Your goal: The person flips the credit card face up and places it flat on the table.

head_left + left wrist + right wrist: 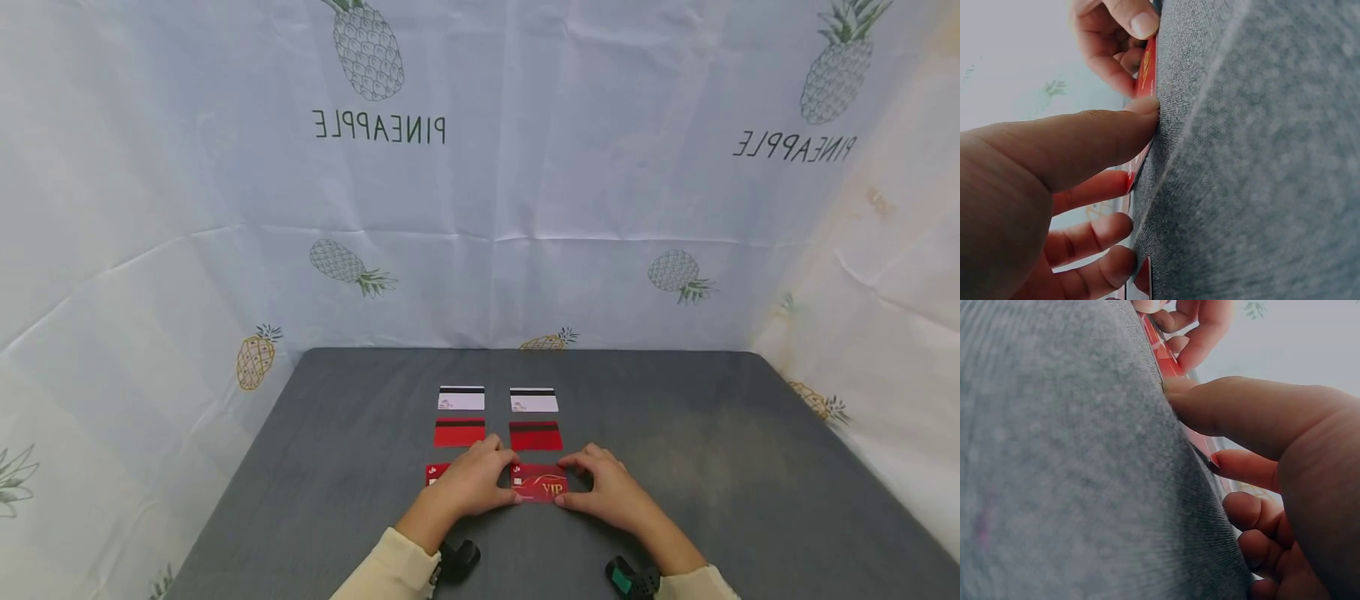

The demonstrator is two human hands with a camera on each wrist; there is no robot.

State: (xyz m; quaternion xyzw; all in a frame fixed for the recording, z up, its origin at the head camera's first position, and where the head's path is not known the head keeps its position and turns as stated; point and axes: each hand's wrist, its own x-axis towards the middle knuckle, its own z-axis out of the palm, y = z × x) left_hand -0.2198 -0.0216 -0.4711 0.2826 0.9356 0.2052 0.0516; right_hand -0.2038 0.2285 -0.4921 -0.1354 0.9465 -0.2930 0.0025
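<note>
A red VIP card (536,483) lies face up at the front of the right column of cards. My left hand (474,480) grips its left end, thumb at the near corner and index finger at the far one. At the right end, my right hand (606,490) holds it the same way. Both wrist views show the card's edge (1145,70) close over the grey surface, between thumb and index finger of each hand. Another red card (432,473) is mostly hidden behind the left hand. Just beyond lie two red cards, left (460,437) and right (535,440), stripe side up.
Farther back are two white cards, left (461,402) and right (534,404), with dark stripes. All the cards rest on a dark grey table (360,467). Behind the table and at its sides hangs a pale cloth (495,192) printed with pineapples.
</note>
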